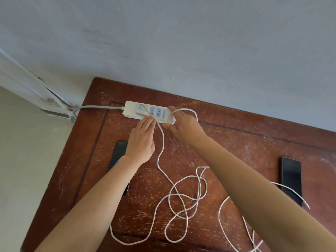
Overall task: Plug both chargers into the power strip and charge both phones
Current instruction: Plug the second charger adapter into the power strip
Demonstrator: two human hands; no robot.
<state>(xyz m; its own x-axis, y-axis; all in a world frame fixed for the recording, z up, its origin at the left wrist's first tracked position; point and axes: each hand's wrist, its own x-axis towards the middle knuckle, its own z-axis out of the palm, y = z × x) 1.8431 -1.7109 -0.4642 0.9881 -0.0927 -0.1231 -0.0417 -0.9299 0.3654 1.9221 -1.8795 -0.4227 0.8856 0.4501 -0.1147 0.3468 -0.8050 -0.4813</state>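
Note:
A white power strip (130,109) with blue sockets lies near the table's far edge. One white charger (139,109) sits in its left socket. My left hand (141,140) rests its fingertips on the strip's near edge, beside that charger's cable. My right hand (183,122) grips the second charger (169,116) at the strip's right end, with its cable looping over my fingers. White cables (181,195) lie tangled on the table. One dark phone (118,155) lies partly under my left forearm. The other phone (291,179) lies at the right, with a cable end (307,205) beside it.
The scratched brown wooden table (236,142) stands against a grey wall (181,42). The strip's grey cord (98,106) runs left off the table toward the floor corner.

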